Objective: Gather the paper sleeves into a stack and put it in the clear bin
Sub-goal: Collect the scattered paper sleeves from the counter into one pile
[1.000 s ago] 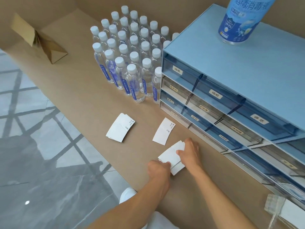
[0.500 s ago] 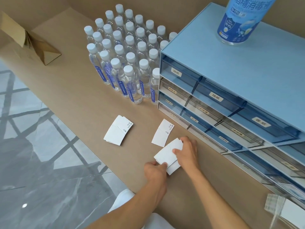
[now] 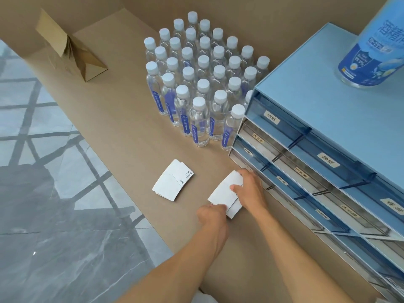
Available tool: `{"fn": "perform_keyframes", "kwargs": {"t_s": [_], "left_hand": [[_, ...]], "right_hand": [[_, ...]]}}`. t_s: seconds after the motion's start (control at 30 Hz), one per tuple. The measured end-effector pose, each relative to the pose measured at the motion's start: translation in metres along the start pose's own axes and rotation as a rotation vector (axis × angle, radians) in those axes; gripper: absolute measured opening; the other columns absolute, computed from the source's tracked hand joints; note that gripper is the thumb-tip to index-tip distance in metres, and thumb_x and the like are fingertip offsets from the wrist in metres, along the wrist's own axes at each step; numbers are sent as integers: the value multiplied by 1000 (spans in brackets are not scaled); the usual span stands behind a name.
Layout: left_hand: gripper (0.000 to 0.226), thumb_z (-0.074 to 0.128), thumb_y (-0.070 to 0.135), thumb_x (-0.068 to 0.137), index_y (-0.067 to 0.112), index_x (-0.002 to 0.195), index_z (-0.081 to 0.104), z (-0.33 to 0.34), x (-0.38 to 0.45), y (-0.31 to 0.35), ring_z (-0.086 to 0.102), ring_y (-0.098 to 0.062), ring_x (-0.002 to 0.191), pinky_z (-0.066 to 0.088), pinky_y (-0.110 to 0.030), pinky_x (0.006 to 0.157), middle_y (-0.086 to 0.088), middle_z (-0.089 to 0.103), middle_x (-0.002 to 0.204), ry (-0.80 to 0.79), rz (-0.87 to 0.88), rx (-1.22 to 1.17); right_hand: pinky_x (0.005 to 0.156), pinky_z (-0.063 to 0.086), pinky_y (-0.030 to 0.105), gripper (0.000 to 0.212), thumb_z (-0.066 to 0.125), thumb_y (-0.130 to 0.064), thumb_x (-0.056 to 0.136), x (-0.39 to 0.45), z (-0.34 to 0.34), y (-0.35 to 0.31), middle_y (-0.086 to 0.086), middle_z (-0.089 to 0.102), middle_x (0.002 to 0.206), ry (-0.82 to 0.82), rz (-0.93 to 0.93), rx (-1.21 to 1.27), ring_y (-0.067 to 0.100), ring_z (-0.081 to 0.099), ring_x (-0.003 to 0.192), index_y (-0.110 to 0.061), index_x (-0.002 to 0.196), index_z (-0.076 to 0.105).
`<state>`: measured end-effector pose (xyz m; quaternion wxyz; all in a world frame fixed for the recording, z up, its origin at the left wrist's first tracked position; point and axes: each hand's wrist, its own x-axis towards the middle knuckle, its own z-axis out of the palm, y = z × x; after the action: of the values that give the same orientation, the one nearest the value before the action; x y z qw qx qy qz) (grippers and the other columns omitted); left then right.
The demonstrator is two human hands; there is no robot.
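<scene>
White flat paper sleeves lie on the brown table. A small stack of sleeves sits in front of the drawer cabinet. My right hand presses on its far and right side, thumb on top. My left hand pinches its near left corner. A second pile of sleeves lies loose to the left, untouched. The single sleeve that lay between them is now under my right hand's stack. No clear bin shows in this view.
A block of several water bottles stands behind the sleeves. A blue drawer cabinet fills the right side, with a large blue bottle on top. A folded cardboard piece lies far left. The table edge drops to grey floor.
Both hands slid the stack forward onto the single sleeve near the cabinet. The camera view shifted, so the scene sits further right.
</scene>
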<state>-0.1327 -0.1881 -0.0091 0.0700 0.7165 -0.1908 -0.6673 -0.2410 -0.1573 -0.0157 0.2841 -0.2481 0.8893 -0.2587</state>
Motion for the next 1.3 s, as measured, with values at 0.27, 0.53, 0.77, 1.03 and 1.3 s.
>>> {"fn": "perform_keyframes", "kwargs": {"t_s": [0.27, 0.53, 0.77, 1.03, 1.3], "left_hand": [[32, 71, 3, 82, 12, 69, 44, 7, 8, -2, 43, -25, 69, 38, -26, 62, -6, 50, 76, 75, -60, 3], [25, 73, 0, 81, 2, 102, 58, -12, 5, -10, 56, -24, 70, 52, -33, 65, -14, 67, 97, 36, 42, 13], [16, 71, -1, 83, 4, 92, 59, -29, -11, -28, 54, -18, 55, 43, -22, 48, -9, 66, 77, -108, 171, 178], [15, 68, -4, 84, 4, 93, 59, -37, -36, -58, 61, -23, 74, 49, -29, 66, -11, 67, 87, -379, 420, 478], [27, 68, -3, 82, 8, 107, 66, -45, -51, -112, 74, -26, 89, 60, -35, 78, -9, 78, 98, -557, 670, 790]], "right_hand": [[97, 41, 40, 55, 72, -14, 83, 2, 7, 4, 12, 51, 135, 7, 53, -65, 32, 38, 129, -18, 134, 53], [72, 45, 25, 35, 72, -7, 79, -12, 4, 19, 9, 47, 120, -6, 140, 118, 23, 57, 94, -18, 110, 59], [76, 51, 25, 46, 71, -5, 81, -59, -11, 43, 5, 56, 117, 94, 212, 358, 17, 59, 97, -14, 123, 56], [61, 56, 30, 12, 68, -1, 84, -145, -27, 89, 14, 75, 91, 199, 317, 781, 23, 70, 75, -7, 92, 61], [75, 54, 25, 28, 56, 9, 84, -225, -13, 141, 8, 74, 105, 293, 308, 892, 11, 69, 86, -8, 107, 59]]}}
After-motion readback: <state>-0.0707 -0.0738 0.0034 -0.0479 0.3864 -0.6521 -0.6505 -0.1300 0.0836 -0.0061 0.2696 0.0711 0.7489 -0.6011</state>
